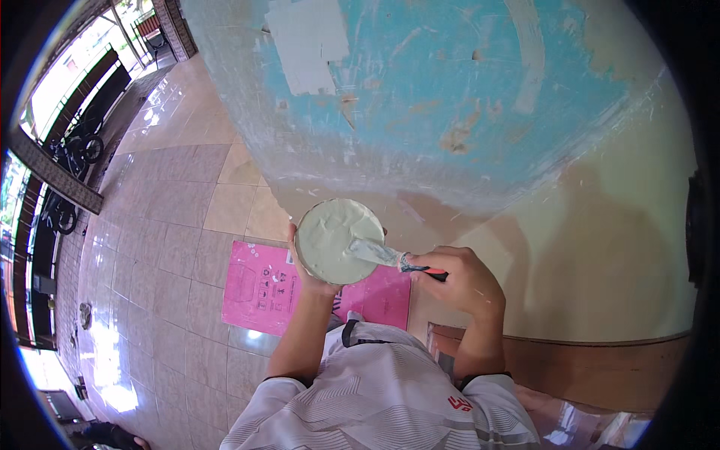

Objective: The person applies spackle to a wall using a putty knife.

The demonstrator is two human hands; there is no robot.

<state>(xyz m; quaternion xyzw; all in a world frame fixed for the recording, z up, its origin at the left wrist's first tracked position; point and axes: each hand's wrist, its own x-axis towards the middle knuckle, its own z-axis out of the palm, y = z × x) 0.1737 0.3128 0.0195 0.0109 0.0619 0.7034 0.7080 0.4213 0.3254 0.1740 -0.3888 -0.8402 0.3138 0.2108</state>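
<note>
Pink sheet (247, 304) on the floor: rows of small dark pictograms (274, 289) printed on its left part, with fine print near them too small to read; a small white patch (289, 257) at its upper edge, possibly a label, content not legible; bold dark lettering (336, 304), partly hidden by the left forearm (304, 337); white shirt (375, 382): one red emblem (459, 404) toward the right sleeve, not clearly readable.

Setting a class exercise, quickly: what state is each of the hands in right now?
Left hand: holding a round tub of pale paste.
Right hand: closed, holding a putty knife.
</note>
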